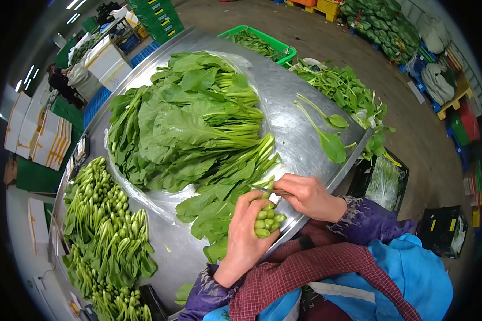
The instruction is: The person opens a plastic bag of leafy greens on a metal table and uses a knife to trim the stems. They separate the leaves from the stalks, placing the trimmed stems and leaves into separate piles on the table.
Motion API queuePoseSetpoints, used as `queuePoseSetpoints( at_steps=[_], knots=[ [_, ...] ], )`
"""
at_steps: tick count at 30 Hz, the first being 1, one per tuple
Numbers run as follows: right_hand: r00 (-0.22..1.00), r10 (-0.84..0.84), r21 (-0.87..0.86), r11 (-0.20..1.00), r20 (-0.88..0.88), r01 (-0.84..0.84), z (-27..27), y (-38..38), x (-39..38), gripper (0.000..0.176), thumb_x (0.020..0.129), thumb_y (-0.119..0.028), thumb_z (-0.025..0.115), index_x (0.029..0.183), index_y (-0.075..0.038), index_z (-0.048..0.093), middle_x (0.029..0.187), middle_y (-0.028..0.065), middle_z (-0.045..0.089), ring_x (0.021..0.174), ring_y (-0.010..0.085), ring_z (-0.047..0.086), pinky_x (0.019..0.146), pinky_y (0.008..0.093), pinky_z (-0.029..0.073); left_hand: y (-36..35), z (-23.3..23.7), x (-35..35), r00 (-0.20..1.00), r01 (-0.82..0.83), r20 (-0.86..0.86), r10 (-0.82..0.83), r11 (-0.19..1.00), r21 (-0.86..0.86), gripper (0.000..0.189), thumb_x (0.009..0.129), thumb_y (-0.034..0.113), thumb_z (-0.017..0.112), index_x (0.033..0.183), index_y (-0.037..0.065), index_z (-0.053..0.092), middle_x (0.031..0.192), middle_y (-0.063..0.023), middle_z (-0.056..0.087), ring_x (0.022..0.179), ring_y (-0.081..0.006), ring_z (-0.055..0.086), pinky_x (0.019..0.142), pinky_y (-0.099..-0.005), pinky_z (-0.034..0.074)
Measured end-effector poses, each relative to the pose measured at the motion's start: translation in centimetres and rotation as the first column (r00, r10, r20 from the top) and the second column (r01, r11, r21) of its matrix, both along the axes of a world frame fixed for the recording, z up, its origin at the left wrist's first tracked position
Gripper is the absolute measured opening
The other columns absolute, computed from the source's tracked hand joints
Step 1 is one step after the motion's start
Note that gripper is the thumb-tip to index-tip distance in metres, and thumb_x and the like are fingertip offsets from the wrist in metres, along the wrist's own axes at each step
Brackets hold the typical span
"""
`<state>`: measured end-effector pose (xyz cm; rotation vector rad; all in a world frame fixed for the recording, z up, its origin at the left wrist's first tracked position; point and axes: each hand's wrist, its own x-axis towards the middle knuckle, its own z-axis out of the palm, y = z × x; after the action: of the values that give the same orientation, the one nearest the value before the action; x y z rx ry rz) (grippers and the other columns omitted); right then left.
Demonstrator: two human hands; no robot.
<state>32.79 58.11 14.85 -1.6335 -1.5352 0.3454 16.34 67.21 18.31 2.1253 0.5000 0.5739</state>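
Observation:
My left hand (247, 227) is wrapped round a bunch of greens (268, 220), whose pale rounded stem ends show beside the fingers. A small knife (268, 190) is gripped in my right hand (305, 195), its blade reaching across to the stems at my left fingertips. Leaves (211, 214) spread out to the left of my left hand. Just beyond lies a large pile of leafy greens (187, 123) on clear plastic sheeting on the metal table (171, 241).
Bundled greens (104, 214) line the table's left side. Loose stalks (326, 139) and a leafy heap (343, 91) lie to the right. Behind stands a green basket (289, 53). Black crates (444, 230) are on the floor. A person (63, 83) stands far left.

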Motion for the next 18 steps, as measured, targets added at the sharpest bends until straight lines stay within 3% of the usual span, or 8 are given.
queuePoseSetpoints(
  at_steps=[3, 5, 9, 12, 18],
  knots=[
    [1.000, -0.003, -0.034, 0.999, -0.008, 0.002, -1.0, -0.2, 0.4, 0.020, 0.079, -0.002, 0.060, 0.098, -0.002, 0.061, 0.086, 0.0133, 0.061, 0.077, 0.0315, 0.061, 0.065, 0.0374, 0.050, -0.1, 0.0, -0.4, 1.000, 0.019, 0.009, -0.019, 0.999, -0.037, 0.044, 0.055, 0.001, 0.072, 0.096, 0.004, 0.057, 0.103, -0.0129, 0.053, 0.096, -0.0310, 0.054, 0.081, -0.0368, 0.045],
    [0.998, 0.044, -0.243, 0.969, -0.047, -0.054, -1.8, -1.0, 1.4, 0.022, 0.078, 0.001, 0.057, 0.099, 0.001, 0.061, 0.090, 0.0156, 0.063, 0.083, 0.0326, 0.062, 0.071, 0.0369, 0.050, 0.0, -0.4, -0.8, 1.000, 0.001, -0.014, -0.002, 0.999, -0.052, 0.043, 0.054, 0.000, 0.072, 0.095, 0.005, 0.058, 0.102, -0.0124, 0.054, 0.095, -0.0299, 0.055, 0.082, -0.0357, 0.044],
    [0.991, 0.073, -0.093, 0.992, -0.112, -0.084, -0.8, -0.6, 0.3, 0.020, 0.077, -0.002, 0.058, 0.097, -0.001, 0.060, 0.088, 0.0153, 0.062, 0.081, 0.0341, 0.060, 0.070, 0.0394, 0.049, -0.1, -0.3, -0.9, 0.998, 0.054, -0.008, -0.055, 0.994, -0.099, 0.043, 0.055, 0.000, 0.071, 0.095, 0.005, 0.057, 0.102, -0.0122, 0.054, 0.095, -0.0293, 0.055, 0.083, -0.0349, 0.044],
    [0.993, 0.040, -0.057, 0.997, -0.108, -0.046, -0.3, -0.3, -0.2, 0.021, 0.077, -0.001, 0.057, 0.098, 0.000, 0.060, 0.087, 0.0157, 0.062, 0.082, 0.0338, 0.061, 0.070, 0.0395, 0.048, 0.0, -0.1, -0.8, 1.000, 0.026, 0.007, -0.026, 0.999, -0.038, 0.042, 0.055, -0.001, 0.071, 0.095, 0.006, 0.058, 0.104, -0.0124, 0.056, 0.096, -0.0303, 0.056, 0.083, -0.0357, 0.045],
    [0.975, 0.013, -0.058, 0.998, -0.221, -0.027, -0.1, 0.2, -0.9, 0.024, 0.077, 0.000, 0.056, 0.102, -0.001, 0.058, 0.085, 0.0164, 0.063, 0.077, 0.0348, 0.061, 0.068, 0.0404, 0.049, -0.1, -0.4, -0.9, 0.987, 0.157, -0.008, -0.159, 0.978, -0.137, 0.044, 0.055, -0.003, 0.071, 0.096, 0.006, 0.057, 0.112, -0.0134, 0.057, 0.096, -0.0301, 0.057, 0.082, -0.0360, 0.046]
  ],
)
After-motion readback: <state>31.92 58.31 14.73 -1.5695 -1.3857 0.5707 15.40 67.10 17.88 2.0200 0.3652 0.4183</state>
